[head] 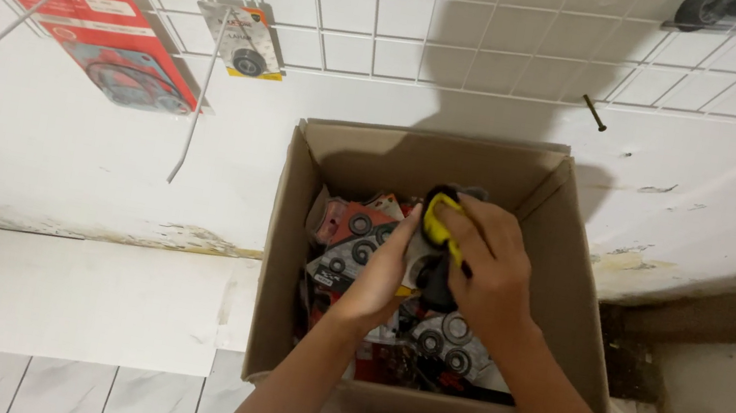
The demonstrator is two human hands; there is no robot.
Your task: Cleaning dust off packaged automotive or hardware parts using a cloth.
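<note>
Both hands are down inside the open box (571, 300), sorting through a heap of packs. The step in hand looks like picking one pack out of the pile. The right hand (491, 272) has its grip clamped on a yellow-and-black pack (439, 216), held near the box's back wall, just above the heap. The left hand (379, 278) lies beside it toward the box's left wall, fingers pressed against the same pack or the one beneath; the view is too crowded to tell whether its grip is closed. Red and grey packs (353, 234) with black rings fill the box floor below. The next move calls for lifting the held pack straight up, clear of the box's flaps, without dragging its neighbours along.
</note>
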